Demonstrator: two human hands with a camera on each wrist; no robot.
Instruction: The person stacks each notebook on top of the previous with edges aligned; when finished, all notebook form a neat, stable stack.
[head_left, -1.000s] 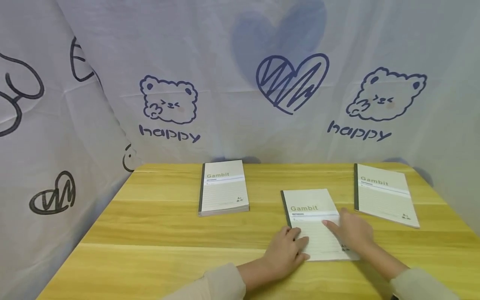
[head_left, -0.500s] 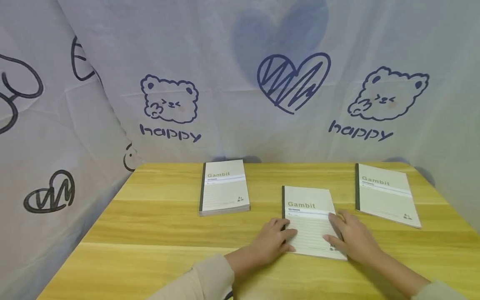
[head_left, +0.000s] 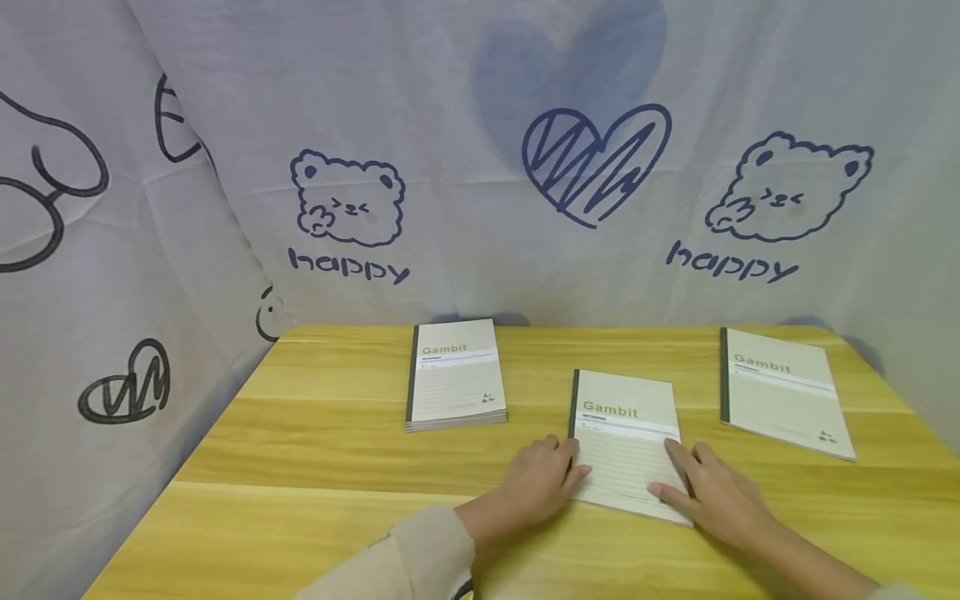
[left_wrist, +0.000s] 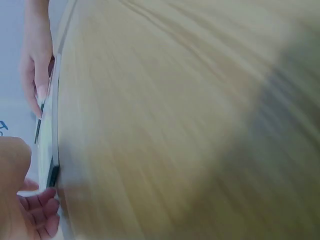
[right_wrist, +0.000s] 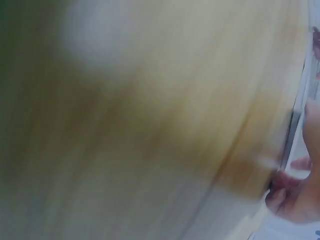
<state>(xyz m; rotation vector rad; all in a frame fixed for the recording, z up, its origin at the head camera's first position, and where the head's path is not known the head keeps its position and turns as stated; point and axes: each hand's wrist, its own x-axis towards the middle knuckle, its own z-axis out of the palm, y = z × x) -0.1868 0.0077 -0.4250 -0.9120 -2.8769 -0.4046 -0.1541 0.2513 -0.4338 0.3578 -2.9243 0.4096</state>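
A pale cloth backdrop (head_left: 480, 167) printed w/ navy bears, a scribbled heart and the word "happy" hangs behind and to the left of a light wooden table (head_left: 300, 467), seen from the head cam.

Three cream "Gambit" notebooks lie flat on the table, each w/ a dark spine on its left edge. The left notebook (head_left: 454, 385) sits toward the back, left of centre, and looks like a thicker stack. The right notebook (head_left: 783, 390) lies near the far right corner, well apart from the others.

The middle notebook (head_left: 626, 442) lies between those two but nearer the person, approx. centre-right of the table. Its long axis runs front to back, away from the person, tilted a little so the near end swings right. The title end points to the backdrop; the cover faces up and reads upright to the person.

The left hand (head_left: 538, 483), in a beige sleeve, rests at the notebook's left, spine-side edge near the lower corner; fingers lie loosely together, tips touching the edge. The right hand (head_left: 712, 493) rests on the lower right corner, fingers fairly straight and slightly spread, pressing on the cover.

The wrist cams are blurred: the left wrist view shows fingertips (left_wrist: 40, 212) beside the notebook's thin edge; the right wrist view shows mostly wood grain.
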